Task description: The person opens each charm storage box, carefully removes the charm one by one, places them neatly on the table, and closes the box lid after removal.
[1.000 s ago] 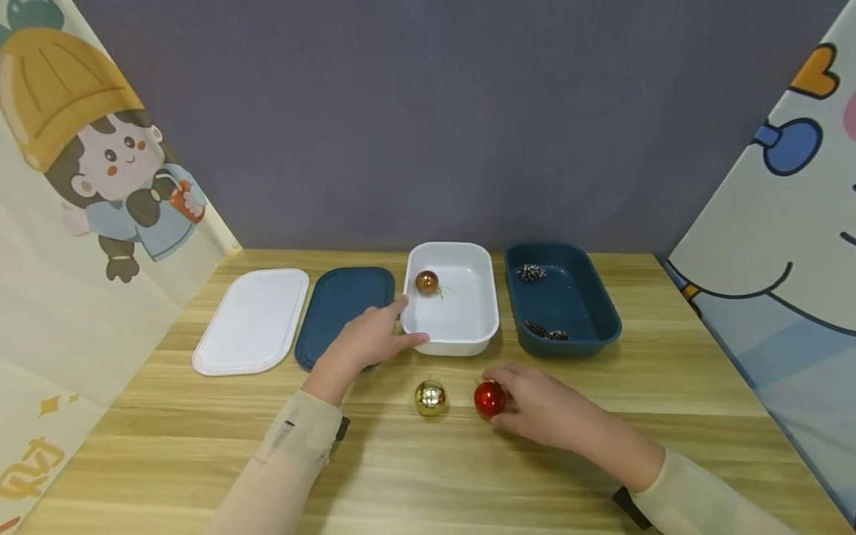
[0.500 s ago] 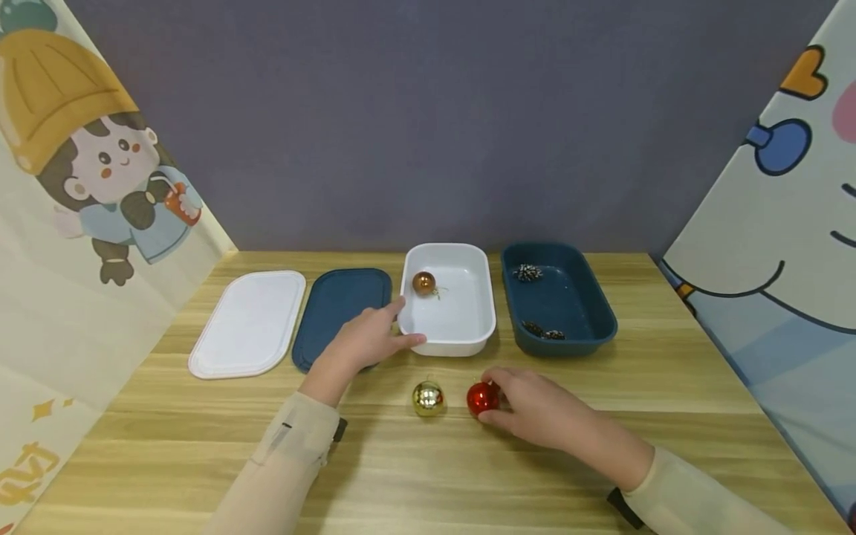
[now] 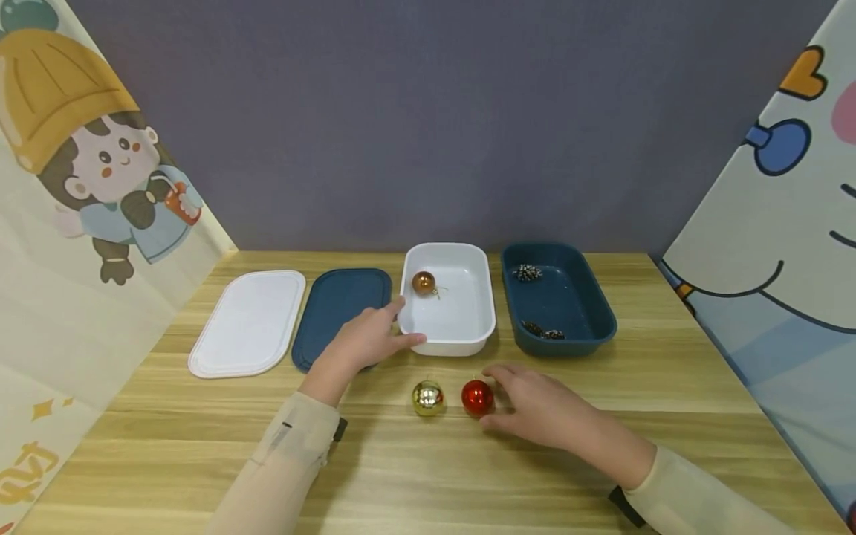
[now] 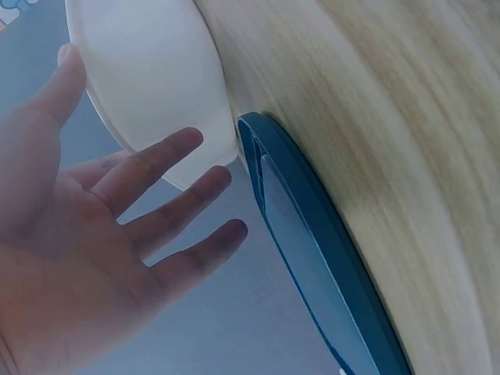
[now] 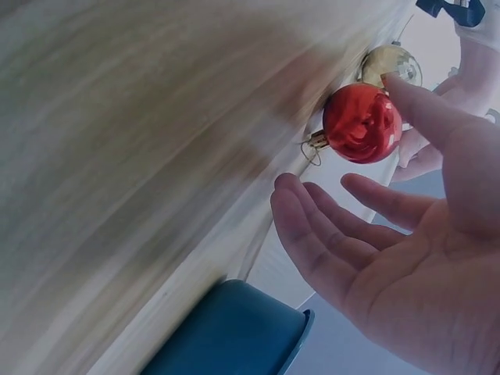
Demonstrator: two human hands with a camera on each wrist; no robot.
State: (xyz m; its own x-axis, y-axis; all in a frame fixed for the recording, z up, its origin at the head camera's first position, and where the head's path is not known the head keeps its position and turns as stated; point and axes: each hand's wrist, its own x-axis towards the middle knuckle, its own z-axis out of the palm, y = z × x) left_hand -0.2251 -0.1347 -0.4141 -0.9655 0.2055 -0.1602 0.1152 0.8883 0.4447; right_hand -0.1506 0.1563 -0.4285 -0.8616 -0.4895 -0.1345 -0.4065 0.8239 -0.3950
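My left hand (image 3: 366, 338) touches the near left corner of the white box (image 3: 461, 347), thumb at the front rim and a finger at the left side. Its fingers look spread and fairly straight in the left wrist view. A shiny red Christmas ball (image 3: 478, 398) lies on the table, its gold cap and loop showing in the right wrist view. My right hand (image 3: 535, 405) is just right of this ball, thumb and fingers apart around its side without gripping it. To the left lies a gold Christmas ball (image 3: 428, 398). A copper-coloured ball (image 3: 423, 283) sits inside the white box.
Right of the white box stands a dark blue box (image 3: 605, 312) holding several pine cones (image 3: 528, 273). On the left lie a white lid (image 3: 247, 323) and a dark blue lid (image 3: 341, 312). A grey wall (image 3: 428, 126) rises behind the wooden table (image 3: 374, 475).
The red ball has moved left, closer to the gold ball, and my right hand has let go of it. My left hand stays at the white box.
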